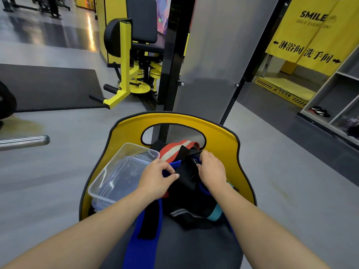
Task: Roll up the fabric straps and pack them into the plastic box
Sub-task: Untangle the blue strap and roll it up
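Black strap, pinched by both the left hand and right hand, wants tight, even rolling before boxing.

Yellow curtain: "SMILE", perhaps "EVERYDAY".

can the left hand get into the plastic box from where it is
Probably yes. The left hand pinches a black strap right beside the plastic box, whose top is open with nothing over it.
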